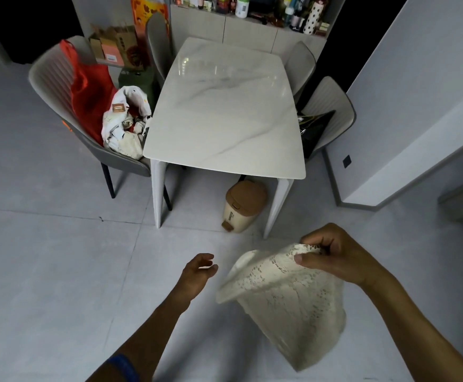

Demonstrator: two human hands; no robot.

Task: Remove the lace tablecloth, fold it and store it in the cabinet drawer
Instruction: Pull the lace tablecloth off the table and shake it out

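Folding appears to be the step in hand: the lace tablecloth (285, 299) is already off the marble tabletop (224, 111) and is held in the air above the floor, well apart from the tabletop. One gathered edge is pinched by the right hand (332, 255) between thumb and curled fingers, and the rest of the cloth hangs down and to the left below that grip. The left hand (197, 274) is held just beside the cloth, fingers loosely spread, nothing in it. A free hanging edge would probably need to be caught by that hand next, so the cloth can be doubled over.
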